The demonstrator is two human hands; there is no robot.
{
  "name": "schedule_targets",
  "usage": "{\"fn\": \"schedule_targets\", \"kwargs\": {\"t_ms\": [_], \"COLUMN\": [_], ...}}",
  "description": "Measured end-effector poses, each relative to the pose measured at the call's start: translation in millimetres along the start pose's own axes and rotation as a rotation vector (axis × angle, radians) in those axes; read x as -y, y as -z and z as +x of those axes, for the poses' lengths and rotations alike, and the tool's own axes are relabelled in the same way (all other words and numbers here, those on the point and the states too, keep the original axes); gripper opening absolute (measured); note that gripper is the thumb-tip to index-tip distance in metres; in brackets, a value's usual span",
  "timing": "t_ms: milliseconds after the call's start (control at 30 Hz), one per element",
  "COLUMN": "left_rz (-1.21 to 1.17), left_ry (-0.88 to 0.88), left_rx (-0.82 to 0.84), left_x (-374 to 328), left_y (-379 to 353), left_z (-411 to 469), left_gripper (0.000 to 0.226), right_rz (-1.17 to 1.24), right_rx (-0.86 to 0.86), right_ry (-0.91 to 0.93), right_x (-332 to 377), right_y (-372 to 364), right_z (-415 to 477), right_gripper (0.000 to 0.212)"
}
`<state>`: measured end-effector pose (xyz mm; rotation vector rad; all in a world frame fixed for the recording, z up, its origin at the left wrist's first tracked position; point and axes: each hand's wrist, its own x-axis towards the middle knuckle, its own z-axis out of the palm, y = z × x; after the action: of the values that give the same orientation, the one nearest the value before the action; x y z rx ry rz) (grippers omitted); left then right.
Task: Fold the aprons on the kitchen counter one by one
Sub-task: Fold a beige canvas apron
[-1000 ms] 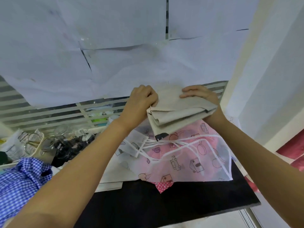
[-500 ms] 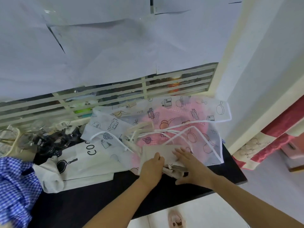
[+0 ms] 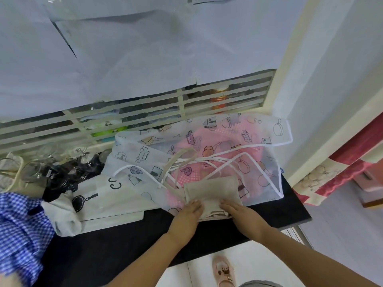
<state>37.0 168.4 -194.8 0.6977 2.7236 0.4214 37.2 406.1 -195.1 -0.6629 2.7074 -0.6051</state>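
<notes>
Five aprons on the tabletop (image 3: pixel 124 245): one folded beige apron (image 3: pixel 211 189), one sheer printed apron (image 3: pixel 267 162), one pink checked apron (image 3: pixel 209 137), one white apron (image 3: pixel 107 195), one blue checked apron (image 3: pixel 20 224). Two grips: left grip (image 3: pixel 187 212), right grip (image 3: pixel 242 214). One pink shoe (image 3: pixel 223 272).

hands (image 3: pixel 189 212) (image 3: pixel 241 213) flat on beige apron (image 3: pixel 211 189), black counter (image 3: pixel 124 245)

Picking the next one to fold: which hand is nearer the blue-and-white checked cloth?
Left. The left hand lies right of the blue-and-white checked cloth, on the folded beige apron; the right hand lies farther right.
</notes>
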Motion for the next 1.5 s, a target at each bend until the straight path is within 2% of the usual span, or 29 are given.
{"fn": "schedule_targets", "kwargs": {"t_ms": [100, 167, 233, 367, 533, 633, 733, 800, 867, 967, 1067, 1167, 1233, 1433, 1500], "left_rz": [-0.212, -0.422, -0.619, -0.785, -0.691, -0.68, -0.682, -0.695, -0.709, -0.753, -0.822, -0.914, -0.925, -0.861, -0.866], "left_ry": [0.014, 0.115, 0.208, 0.362, 0.625, 0.705, 0.753, 0.761, 0.743, 0.704, 0.644, 0.62, 0.624, 0.746, 0.787], "left_rx": [0.052, 0.056, 0.052, 0.008, -0.099, -0.075, -0.07, -0.072, -0.079, -0.101, -0.109, -0.113, -0.122, -0.134, -0.151], "left_x": [11.3, 16.4, 17.3, 19.8, 23.6, 25.6, 27.1, 28.0, 29.0, 30.2, 31.6, 31.3, 29.5, 24.3, 22.3], "left_y": [10.6, 21.2, 36.8, 47.9, 41.2, 42.4, 42.5, 40.6, 38.1, 37.2, 34.6, 32.3, 32.6, 34.9, 34.9], "left_z": [5.9, 9.0, 14.8, 33.2, 56.0, 64.7, 70.7, 72.1, 69.9, 63.9, 58.6, 54.1, 52.7, 61.9, 64.0], "left_gripper": [0.045, 0.033, 0.024, 0.018, 0.039, 0.044, 0.048, 0.048, 0.046, 0.039, 0.032, 0.024, 0.024, 0.036, 0.037], "right_rz": [0.045, 0.095, 0.159, 0.209, 0.28, 0.22, -0.05, -0.1, -0.114, -0.194, -0.141, 0.021, 0.074, 0.173, 0.14], "right_rx": [0.046, 0.135, 0.144, 0.168, 0.061, -0.01, -0.097, -0.136, -0.068, 0.067, 0.061, -0.009, 0.022, 0.083, 0.065], "right_ry": [-0.099, -0.195, -0.224, -0.316, -0.489, -0.528, -0.403, -0.188, -0.037, -0.01, -0.082, -0.182, -0.227, -0.328, -0.348], "right_x": [-1.5, 0.0, 1.6, 0.0, -6.0, -4.3, -0.7, 5.2, 14.8, 24.2, 24.9, 25.0, 24.5, 17.6, 17.4], "right_y": [25.4, 45.5, 59.7, 67.3, 59.0, 59.4, 62.6, 62.2, 62.1, 60.2, 55.1, 53.2, 53.7, 51.5, 48.5], "right_z": [8.4, 18.4, 30.7, 53.1, 72.3, 78.1, 82.8, 86.7, 86.9, 85.6, 87.3, 93.4, 96.7, 107.8, 113.3], "right_gripper": [0.035, 0.022, 0.023, 0.03, 0.029, 0.024, 0.033, 0.035, 0.035, 0.049, 0.05, 0.032, 0.019, 0.01, 0.015]}}
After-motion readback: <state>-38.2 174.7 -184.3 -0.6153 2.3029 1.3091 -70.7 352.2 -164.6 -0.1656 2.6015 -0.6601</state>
